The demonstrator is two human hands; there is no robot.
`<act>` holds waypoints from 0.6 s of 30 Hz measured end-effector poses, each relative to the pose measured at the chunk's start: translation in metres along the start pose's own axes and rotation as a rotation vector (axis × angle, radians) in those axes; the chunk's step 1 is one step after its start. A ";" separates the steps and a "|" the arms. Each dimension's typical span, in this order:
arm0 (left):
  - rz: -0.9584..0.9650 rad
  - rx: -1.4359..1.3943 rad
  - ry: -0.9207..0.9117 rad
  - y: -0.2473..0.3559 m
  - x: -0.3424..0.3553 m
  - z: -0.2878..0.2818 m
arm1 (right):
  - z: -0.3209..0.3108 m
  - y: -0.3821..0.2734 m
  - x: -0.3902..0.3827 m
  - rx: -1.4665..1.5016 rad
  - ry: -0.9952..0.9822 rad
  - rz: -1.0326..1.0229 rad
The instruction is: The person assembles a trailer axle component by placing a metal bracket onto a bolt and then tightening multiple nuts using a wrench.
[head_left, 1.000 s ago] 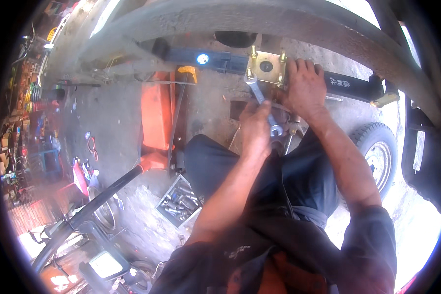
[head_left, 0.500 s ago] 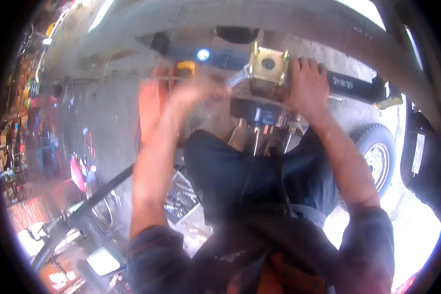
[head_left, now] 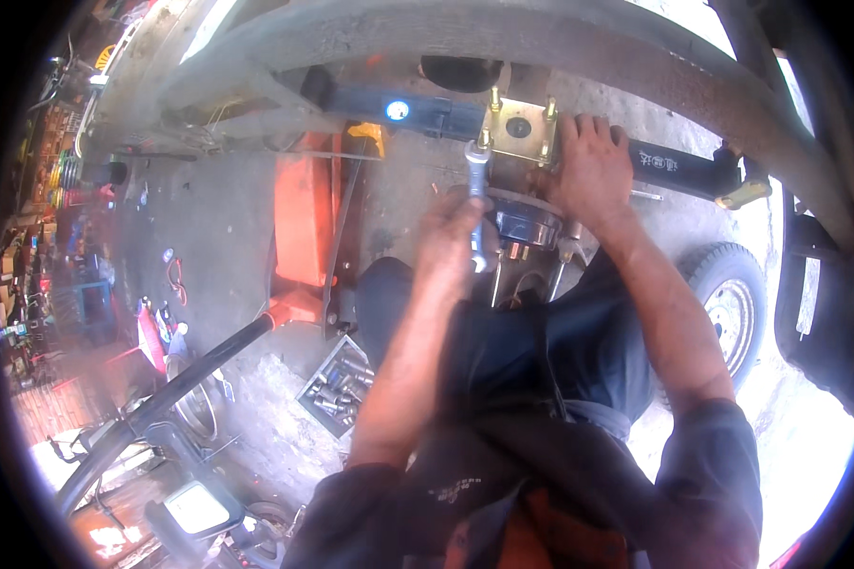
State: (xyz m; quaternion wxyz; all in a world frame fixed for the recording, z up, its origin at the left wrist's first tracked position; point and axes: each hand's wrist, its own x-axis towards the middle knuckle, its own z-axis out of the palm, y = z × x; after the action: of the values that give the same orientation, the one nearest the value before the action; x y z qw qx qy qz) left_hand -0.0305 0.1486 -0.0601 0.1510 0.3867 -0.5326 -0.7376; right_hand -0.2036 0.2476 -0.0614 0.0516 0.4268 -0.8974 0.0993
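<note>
My left hand (head_left: pixel 444 239) is closed round a silver wrench (head_left: pixel 478 194). The wrench's upper end meets the stud and nut (head_left: pixel 485 140) at the near left corner of a gold-coloured square plate (head_left: pixel 519 127), while its handle points down towards my lap. Several bolts rise at the plate's corners. My right hand (head_left: pixel 593 169) grips the black axle beam (head_left: pixel 666 163) just right of the plate, fingers over the far side and thumb near the plate's lower edge. Below the plate is a dark round hub (head_left: pixel 527 223) with studs pointing towards me.
A large grey frame rail (head_left: pixel 446 36) arches across the far side. An orange floor jack (head_left: pixel 304 218) with a long black handle (head_left: pixel 194 365) stands at the left. A tray of sockets (head_left: pixel 337 387) lies beside my left forearm. A wheel (head_left: pixel 726 308) is at the right.
The wrench has swung from slanting left to pointing nearly straight towards me. My left hand has moved right and nearer with it. My right hand stays on the axle beam.
</note>
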 end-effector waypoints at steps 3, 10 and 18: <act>-0.004 -0.034 0.066 0.001 -0.004 0.028 | 0.001 0.002 0.001 -0.004 -0.006 0.001; 0.397 0.255 0.157 -0.014 0.007 0.069 | 0.012 0.007 0.002 -0.001 0.094 -0.042; -0.176 -0.163 0.104 0.009 0.012 0.043 | 0.009 0.008 0.001 -0.008 0.003 0.009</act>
State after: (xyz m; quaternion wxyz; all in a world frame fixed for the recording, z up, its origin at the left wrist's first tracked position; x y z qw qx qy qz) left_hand -0.0718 0.1660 -0.0515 0.1440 0.4560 -0.4262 -0.7679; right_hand -0.2103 0.2494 -0.0713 0.0540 0.4223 -0.8997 0.0964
